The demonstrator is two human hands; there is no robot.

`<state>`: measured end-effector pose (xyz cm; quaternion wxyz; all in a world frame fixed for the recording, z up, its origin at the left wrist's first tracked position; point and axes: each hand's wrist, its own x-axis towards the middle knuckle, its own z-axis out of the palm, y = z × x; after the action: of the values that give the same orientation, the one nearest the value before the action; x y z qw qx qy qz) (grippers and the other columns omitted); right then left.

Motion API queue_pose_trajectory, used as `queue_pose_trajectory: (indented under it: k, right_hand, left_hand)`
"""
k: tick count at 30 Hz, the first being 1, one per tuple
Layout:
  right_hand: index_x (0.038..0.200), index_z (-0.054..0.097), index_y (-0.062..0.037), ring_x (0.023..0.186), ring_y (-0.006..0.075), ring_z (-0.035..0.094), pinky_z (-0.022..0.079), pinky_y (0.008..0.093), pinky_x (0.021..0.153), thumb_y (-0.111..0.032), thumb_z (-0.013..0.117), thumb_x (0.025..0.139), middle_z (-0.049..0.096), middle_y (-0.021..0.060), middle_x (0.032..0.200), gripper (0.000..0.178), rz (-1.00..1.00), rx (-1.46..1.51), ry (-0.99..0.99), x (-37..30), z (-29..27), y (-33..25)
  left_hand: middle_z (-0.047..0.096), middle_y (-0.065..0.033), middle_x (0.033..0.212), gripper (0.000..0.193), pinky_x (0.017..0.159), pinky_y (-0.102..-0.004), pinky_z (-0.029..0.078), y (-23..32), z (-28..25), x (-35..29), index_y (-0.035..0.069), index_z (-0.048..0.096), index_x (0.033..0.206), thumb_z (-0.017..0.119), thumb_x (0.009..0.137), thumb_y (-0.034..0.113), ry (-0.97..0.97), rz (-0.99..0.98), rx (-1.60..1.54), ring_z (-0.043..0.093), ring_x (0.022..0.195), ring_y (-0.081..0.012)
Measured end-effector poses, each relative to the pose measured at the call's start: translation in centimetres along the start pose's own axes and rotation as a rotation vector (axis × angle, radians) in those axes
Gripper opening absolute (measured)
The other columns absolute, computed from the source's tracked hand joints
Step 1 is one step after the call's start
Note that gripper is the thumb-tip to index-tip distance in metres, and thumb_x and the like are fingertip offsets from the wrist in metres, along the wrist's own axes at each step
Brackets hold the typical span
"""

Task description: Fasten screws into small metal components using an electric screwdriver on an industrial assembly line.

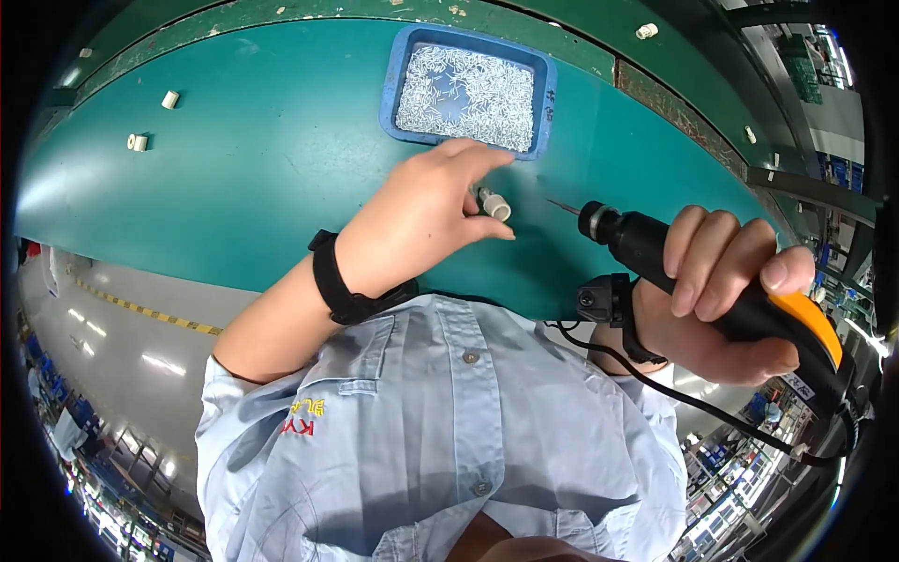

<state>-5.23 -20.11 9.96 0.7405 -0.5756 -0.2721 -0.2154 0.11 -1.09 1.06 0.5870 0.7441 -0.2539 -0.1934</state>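
Note:
My left hand (426, 201) is over the green table, just below the blue tray (389, 108). Its index finger points toward the tray's near rim, with the thumb spread lower down. Between them is a small off-white cylindrical part (496, 208), its open end facing me and its other end against my curled fingers, which partly hide it. My right hand (726, 281) is wrapped round a black and orange electric screwdriver (646, 245). The thin bit (562, 205) points left toward the white part, a short gap away. Many small silver pin-like pieces (468, 89) fill the tray.
Two more white cylindrical parts (169, 99) lie on the table (281, 112) at the far left. Another white part (647, 31) is on a green surface beyond the table's raised edge. A black cable (693, 405) trails from the screwdriver past my right wrist.

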Motion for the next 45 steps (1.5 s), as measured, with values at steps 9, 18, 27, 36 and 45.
queue_pose_trajectory:
  k: [9,18,27,36,45]
  right_hand:
    - [0.103,0.047,-0.0049,0.049,0.0144,0.048,0.039,0.0283,0.050,-0.050,0.062,0.086,0.049,0.0023,0.063,0.051,0.056,-0.065,0.142,-1.9,-0.7,1.3]
    - [0.103,0.048,-0.0042,0.049,0.0152,0.048,0.039,0.0296,0.050,-0.046,0.064,0.085,0.049,0.0024,0.062,0.048,0.054,-0.022,0.143,-2.0,-1.4,0.9]
    - [0.101,0.048,-0.0046,0.049,0.0151,0.049,0.040,0.0294,0.050,-0.045,0.066,0.084,0.049,0.0023,0.062,0.048,0.081,-0.040,0.162,-1.7,-0.3,0.9]
    - [0.099,0.047,-0.0055,0.049,0.0153,0.049,0.040,0.0292,0.050,-0.044,0.068,0.083,0.049,0.0023,0.063,0.046,0.084,-0.064,0.223,-1.9,-0.4,0.5]
    - [0.101,0.047,-0.0057,0.057,0.0161,0.052,0.042,0.0303,0.055,-0.037,0.068,0.086,0.053,0.0040,0.069,0.041,0.027,0.096,0.198,-1.5,1.2,-1.1]
  left_hand:
    - [0.062,-0.0141,0.086,0.011,0.065,-0.0385,0.049,-3.3,-4.5,6.2,0.001,0.062,0.085,0.067,0.078,0.007,-0.056,0.281,0.589,0.061,0.071,-0.0304]
    - [0.062,-0.0125,0.081,0.011,0.066,-0.0338,0.048,-2.8,-4.2,6.7,0.000,0.060,0.085,0.067,0.078,0.006,0.106,0.261,0.412,0.060,0.072,-0.0258]
    - [0.063,-0.0135,0.079,0.010,0.066,-0.0391,0.048,-3.2,-4.2,6.9,0.001,0.062,0.080,0.066,0.077,0.009,-0.200,0.132,0.501,0.061,0.072,-0.0306]
    - [0.063,-0.0136,0.074,0.008,0.063,-0.0339,0.051,-1.7,-4.1,6.7,0.001,0.063,0.081,0.067,0.078,0.007,0.133,0.234,0.334,0.063,0.066,-0.0264]
    - [0.060,-0.0125,0.077,0.015,0.063,-0.0340,0.049,1.2,-2.2,1.8,0.000,0.062,0.088,0.068,0.075,-0.002,0.022,0.248,0.298,0.061,0.072,-0.0283]
